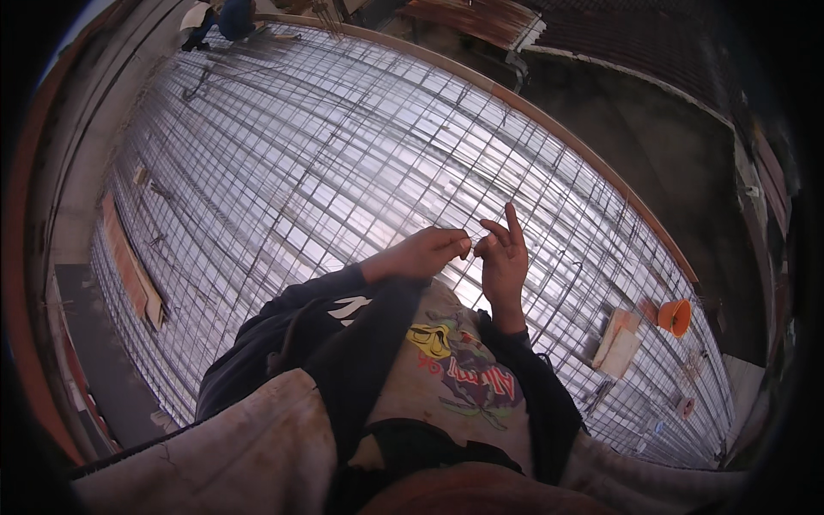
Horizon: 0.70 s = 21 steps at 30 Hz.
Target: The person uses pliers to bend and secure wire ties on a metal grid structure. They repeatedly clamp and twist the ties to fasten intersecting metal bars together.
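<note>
Above the wire mesh (343,163), my left hand (427,251) is closed, its thumb and fingers pinched together in front of my chest. Close beside it, my right hand (505,260) has its thumb pressed to a bent finger while other fingers point up. The fingertips of both hands nearly meet. What they pinch, if anything, is too small to make out. Under the mesh lies shiny ribbed metal decking (386,193).
An orange bucket (674,318) and a pale board (616,343) rest on the mesh at right. Long planks (133,262) lie at left. A wooden edge board (601,167) borders a dark drop. Another person (232,19) crouches at the far left.
</note>
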Tool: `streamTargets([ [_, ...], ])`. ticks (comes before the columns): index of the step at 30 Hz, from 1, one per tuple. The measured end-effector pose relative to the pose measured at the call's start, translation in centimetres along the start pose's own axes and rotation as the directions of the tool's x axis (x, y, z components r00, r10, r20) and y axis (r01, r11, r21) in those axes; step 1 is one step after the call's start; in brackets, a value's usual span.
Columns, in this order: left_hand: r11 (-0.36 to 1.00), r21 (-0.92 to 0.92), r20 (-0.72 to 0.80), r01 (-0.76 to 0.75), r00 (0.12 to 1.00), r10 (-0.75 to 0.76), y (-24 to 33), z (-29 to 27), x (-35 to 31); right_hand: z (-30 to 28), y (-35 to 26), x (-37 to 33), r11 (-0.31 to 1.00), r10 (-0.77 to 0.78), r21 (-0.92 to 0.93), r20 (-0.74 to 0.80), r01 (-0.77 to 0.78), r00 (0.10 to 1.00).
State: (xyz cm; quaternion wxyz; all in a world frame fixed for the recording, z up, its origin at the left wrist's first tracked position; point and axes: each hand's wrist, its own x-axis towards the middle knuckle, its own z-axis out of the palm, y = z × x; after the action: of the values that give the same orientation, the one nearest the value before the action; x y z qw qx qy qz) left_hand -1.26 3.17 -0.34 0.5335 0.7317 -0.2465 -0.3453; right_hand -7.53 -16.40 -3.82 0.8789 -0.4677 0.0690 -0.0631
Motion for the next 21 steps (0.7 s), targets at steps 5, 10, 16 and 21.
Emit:
streamTargets([
  [5, 0.997, 0.072, 0.032, -0.025, 0.999, 0.023, 0.5, 0.1, -0.6, -0.8, -0.3, 1.5, 0.990, 0.108, 0.107, -0.182, -0.090, 0.977],
  [10, 0.996, 0.090, 0.088, -0.012, 0.996, 0.004, 0.2, -0.3, -1.5, -1.0, -0.1, 1.9, 0.954, 0.194, 0.248, -0.071, -0.171, 0.979],
  [16, 0.993, 0.113, 0.062, 0.023, 0.998, -0.030, 0.1, -0.7, -1.6, -0.8, 0.2, 2.9, 0.940, 0.222, 0.269, -0.010, -0.211, 0.975],
  [21, 0.989, 0.150, 0.109, 0.013, 0.994, -0.029, 2.8, -0.6, 1.7, -2.2, -2.4, 2.9, 0.948, 0.202, 0.225, 0.126, -0.226, 0.971],
])
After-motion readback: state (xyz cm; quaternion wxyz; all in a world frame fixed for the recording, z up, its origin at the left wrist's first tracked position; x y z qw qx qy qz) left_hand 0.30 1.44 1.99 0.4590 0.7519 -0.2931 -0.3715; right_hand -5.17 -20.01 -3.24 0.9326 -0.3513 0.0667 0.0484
